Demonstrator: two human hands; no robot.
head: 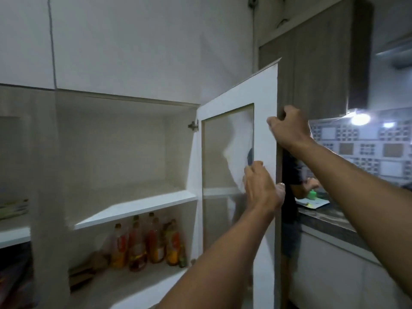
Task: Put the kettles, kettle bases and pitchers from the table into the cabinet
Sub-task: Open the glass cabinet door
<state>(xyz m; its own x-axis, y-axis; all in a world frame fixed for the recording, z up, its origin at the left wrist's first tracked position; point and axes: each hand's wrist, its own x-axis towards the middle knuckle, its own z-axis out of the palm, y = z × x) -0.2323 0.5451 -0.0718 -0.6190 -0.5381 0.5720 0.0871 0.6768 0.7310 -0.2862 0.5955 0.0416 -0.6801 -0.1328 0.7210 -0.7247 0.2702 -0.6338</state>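
Note:
A white cabinet (124, 139) stands in front of me with its glass-paned door (265, 112) swung open to the right. My right hand (289, 128) grips the door's outer edge high up. My left hand (260, 186) is lower, fingers wrapped on the same edge near the glass pane. The upper shelf (138, 206) inside is bare. No kettle, kettle base or pitcher is in view.
Several bottles (147, 241) of oil stand on the lower shelf. A second person (294, 175) stands behind the door at a dark counter (330, 219) with a green object. A dark wall cabinet (316, 63) hangs above right. Another open compartment lies at left.

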